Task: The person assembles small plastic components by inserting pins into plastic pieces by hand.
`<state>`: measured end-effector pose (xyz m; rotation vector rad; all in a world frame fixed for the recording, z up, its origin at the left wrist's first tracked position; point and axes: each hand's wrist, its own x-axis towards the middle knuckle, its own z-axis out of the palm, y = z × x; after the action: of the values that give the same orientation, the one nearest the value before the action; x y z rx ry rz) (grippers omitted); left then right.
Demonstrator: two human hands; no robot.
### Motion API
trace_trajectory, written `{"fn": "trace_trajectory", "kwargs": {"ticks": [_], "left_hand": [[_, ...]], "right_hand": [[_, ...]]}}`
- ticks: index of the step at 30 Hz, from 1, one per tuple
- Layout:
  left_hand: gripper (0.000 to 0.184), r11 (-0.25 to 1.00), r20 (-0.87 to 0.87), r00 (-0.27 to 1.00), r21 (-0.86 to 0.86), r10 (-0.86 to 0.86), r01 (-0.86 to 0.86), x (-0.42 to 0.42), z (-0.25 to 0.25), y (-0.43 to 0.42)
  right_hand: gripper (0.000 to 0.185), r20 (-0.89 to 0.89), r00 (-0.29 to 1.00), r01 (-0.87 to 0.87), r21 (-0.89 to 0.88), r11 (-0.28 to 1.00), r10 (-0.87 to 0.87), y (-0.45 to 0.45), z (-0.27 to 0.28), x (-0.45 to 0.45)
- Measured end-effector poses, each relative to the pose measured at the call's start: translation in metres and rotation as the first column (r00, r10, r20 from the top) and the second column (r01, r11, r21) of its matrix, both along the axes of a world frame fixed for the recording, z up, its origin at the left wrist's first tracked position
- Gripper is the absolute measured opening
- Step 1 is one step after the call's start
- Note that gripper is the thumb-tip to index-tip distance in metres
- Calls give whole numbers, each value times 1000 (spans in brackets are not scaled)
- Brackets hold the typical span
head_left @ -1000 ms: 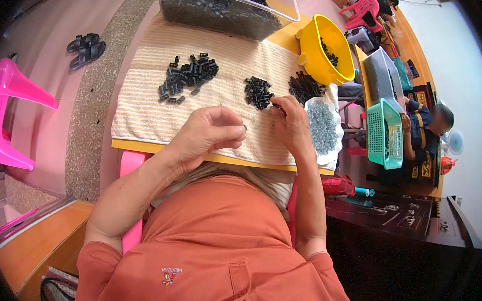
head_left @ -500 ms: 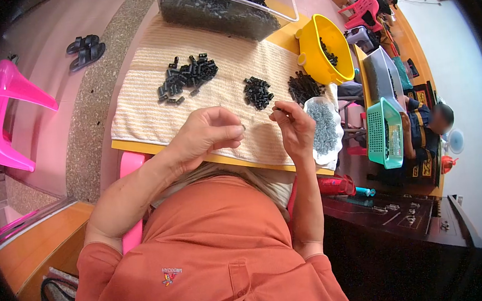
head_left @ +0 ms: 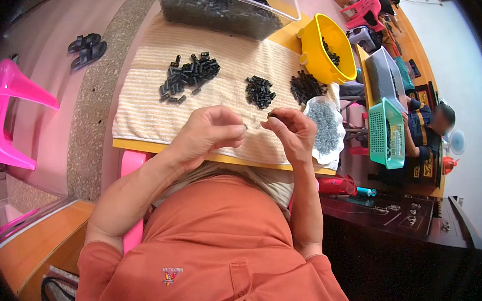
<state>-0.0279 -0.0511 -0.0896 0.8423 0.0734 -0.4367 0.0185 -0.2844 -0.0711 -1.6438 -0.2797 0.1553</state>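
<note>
My left hand [head_left: 211, 133] is pinched, thumb against index finger, over the near part of a striped towel [head_left: 145, 56]. A tiny item shows at its fingertips, too small to name. Facing it across a small gap, my right hand [head_left: 294, 129] is closed on a small black piece [head_left: 272, 116]. Beyond the hands lie a loose pile of black cylindrical parts [head_left: 188, 76], a tighter pile of small black parts [head_left: 260, 91] and a heap of thin black parts [head_left: 306, 86]. Beside my right hand stands a white wavy-edged tray [head_left: 337, 154] of small clear or silvery pieces [head_left: 324, 130].
A clear bin [head_left: 292, 7] full of black parts stands at the back. At right are a yellow tub [head_left: 312, 45] and a green basket [head_left: 378, 135]. A co-worker [head_left: 426, 126] sits beyond. Pink stool [head_left: 12, 110] and black sandals [head_left: 87, 51] are on the left floor.
The fingers of my right hand have shifted and tilted inward around the black piece, slightly closer to the left hand. My left hand keeps its pinch, almost still.
</note>
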Motion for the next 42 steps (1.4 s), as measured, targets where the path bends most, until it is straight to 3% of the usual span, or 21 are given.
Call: {"fn": "trace_trajectory", "kwargs": {"ticks": [3,7,12,21,24,31,36,42], "left_hand": [[13,1000,8,1000,-5,-3,3,0,0,0],[14,1000,2,1000,-4,-2,2,-1,-2,-1],[15,1000,-9,1000,5,-7,7,-1,-2,-2],[17,1000,36,999,15,-25,24,-1,-3,-2],[18,1000,52,998,7,-30,30,-1,-4,-2],[20,998,82,996,49,-32,28,-2,1,-2],[22,998,88,995,45,-48,44,-2,3,-1],[23,994,101,992,77,-79,72,-4,8,1]], "right_hand": [[20,-40,999,-34,34,999,35,4,4,-6],[19,47,994,-102,52,993,99,8,0,-11],[17,182,971,-152,-23,988,154,14,0,-15],[15,268,941,-167,-166,972,207,21,7,-21],[14,257,941,-146,-280,949,220,21,13,-21],[11,233,931,-190,-354,916,283,20,19,-21],[11,73,941,-295,-309,904,332,20,31,-19],[12,39,912,-371,-339,865,407,21,42,-18]]}}
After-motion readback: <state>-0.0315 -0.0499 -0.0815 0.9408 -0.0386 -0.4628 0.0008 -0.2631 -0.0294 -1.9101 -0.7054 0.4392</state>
